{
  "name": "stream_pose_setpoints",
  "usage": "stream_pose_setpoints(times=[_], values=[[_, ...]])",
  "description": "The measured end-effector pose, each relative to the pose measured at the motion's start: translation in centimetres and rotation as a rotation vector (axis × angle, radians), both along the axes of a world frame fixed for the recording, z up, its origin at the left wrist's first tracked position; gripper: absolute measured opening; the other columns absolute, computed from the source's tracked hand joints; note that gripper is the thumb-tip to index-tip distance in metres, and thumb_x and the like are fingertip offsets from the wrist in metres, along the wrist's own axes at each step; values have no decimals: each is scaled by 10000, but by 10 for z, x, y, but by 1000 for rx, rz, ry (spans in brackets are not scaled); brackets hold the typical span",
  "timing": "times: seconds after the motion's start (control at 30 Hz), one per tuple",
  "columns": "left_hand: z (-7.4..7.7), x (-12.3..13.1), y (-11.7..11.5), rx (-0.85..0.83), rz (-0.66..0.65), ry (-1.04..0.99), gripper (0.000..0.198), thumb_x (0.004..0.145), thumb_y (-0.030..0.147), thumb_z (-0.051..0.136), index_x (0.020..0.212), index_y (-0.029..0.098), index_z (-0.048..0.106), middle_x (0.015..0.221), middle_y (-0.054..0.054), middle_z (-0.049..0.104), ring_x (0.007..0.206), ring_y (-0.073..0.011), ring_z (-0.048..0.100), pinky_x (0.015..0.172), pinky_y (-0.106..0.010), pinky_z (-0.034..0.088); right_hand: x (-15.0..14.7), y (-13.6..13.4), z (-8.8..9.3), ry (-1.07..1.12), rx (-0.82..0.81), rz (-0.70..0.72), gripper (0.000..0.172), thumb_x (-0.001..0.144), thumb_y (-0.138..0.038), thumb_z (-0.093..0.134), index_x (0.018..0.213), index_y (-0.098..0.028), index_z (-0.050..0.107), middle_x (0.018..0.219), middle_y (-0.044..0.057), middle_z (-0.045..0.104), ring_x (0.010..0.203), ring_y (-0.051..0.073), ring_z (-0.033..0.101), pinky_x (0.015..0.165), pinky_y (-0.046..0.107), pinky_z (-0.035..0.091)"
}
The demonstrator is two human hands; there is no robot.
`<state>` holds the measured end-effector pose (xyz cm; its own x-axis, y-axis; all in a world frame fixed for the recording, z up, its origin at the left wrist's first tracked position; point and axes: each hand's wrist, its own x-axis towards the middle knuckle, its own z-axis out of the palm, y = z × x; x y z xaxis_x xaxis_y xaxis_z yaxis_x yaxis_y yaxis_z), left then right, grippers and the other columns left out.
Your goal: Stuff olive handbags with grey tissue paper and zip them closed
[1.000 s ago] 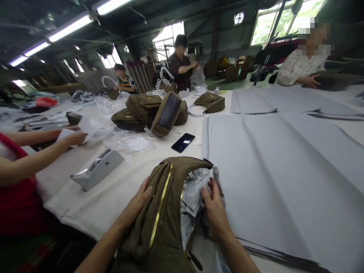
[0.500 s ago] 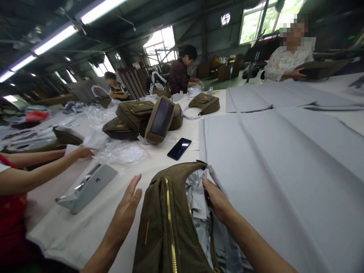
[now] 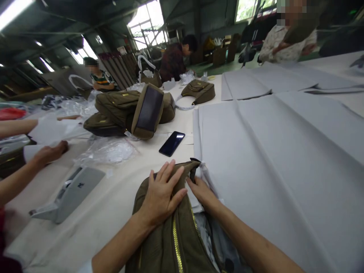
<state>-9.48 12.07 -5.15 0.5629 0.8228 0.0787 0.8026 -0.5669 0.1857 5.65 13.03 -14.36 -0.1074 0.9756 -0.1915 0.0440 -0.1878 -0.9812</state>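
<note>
An olive-brown handbag with a gold zipper lies in front of me, its top unzipped and grey-white stuffing paper showing inside. My left hand rests flat on the bag's near side, fingers spread, close to its upper end. At the opening, my right hand grips the bag's far rim near the strap end; its thumb shows, and the other fingers are mostly hidden. A clear plastic wrapping hangs along the right side of the bag.
A black phone lies beyond the bag. Further back are several olive bags and crumpled plastic. A grey tape dispenser stands left, near a co-worker's hands holding white paper. Large grey sheets cover the right side.
My left hand has come down from the air onto the bag. My right hand stays at the opening. The view has shifted, and the co-worker at left has lifted white paper.
</note>
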Motion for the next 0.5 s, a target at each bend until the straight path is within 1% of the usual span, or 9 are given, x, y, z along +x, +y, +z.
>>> stream_pose_setpoints(times=[0.07,0.1,0.13,0.23,0.3,0.33,0.4,0.43,0.5], values=[[18,-3,1,-52,-368,15,408,889,328,475,1294,298,515,1445,-49,435,1397,-301,254,1109,-638,40,7,-8,8,-20,-31,16,530,878,-530,444,1143,-104,613,1178,157,617,1142,303,542,986,431,388],[27,-3,0,-123,-512,35,380,861,317,519,1239,320,558,1397,-11,496,1399,-281,254,1129,-600,-12,11,-14,12,-32,-53,19,518,887,-528,424,1130,-112,616,1169,147,621,1124,287,552,982,421,391],[36,-1,-1,-205,-604,63,371,824,312,565,1195,333,584,1350,14,541,1400,-270,255,1141,-571,-36,15,-23,16,-46,-75,21,507,893,-530,408,1111,-124,620,1149,137,629,1101,272,561,977,415,395],[56,9,-7,-361,-680,132,370,729,250,644,1091,328,630,1262,33,596,1398,-265,260,1161,-538,-23,28,-59,22,-42,-114,34,457,898,-520,389,1078,-162,611,1105,102,634,1064,231,566,955,384,412],[60,17,-12,-386,-728,152,256,693,210,665,935,292,664,1161,36,646,1366,-268,326,1170,-531,-3,35,-89,23,-5,-194,54,402,900,-483,381,1035,-174,599,1007,78,642,962,207,596,835,341,476],[60,21,-13,-396,-766,158,187,686,203,677,859,272,663,1100,39,668,1328,-262,385,1176,-518,27,37,-104,22,11,-285,93,366,893,-455,387,1011,-172,585,923,66,639,851,199,616,725,320,501],[56,28,-14,-420,-843,176,105,706,199,694,785,250,647,1012,45,692,1235,-233,486,1182,-488,100,37,-130,20,-14,-446,204,270,859,-389,430,931,-163,559,754,32,605,611,171,584,523,274,459],[54,31,-14,-426,-869,183,97,724,195,696,787,247,643,997,46,696,1206,-221,509,1179,-478,127,36,-140,17,-52,-462,254,214,836,-349,460,882,-161,552,705,21,591,556,160,556,489,259,427],[47,35,-13,-420,-901,184,82,759,199,690,796,242,631,952,43,703,1156,-206,543,1170,-473,152,32,-153,11,-162,-359,290,123,799,-265,489,785,-161,552,690,27,607,592,163,558,530,253,403]])
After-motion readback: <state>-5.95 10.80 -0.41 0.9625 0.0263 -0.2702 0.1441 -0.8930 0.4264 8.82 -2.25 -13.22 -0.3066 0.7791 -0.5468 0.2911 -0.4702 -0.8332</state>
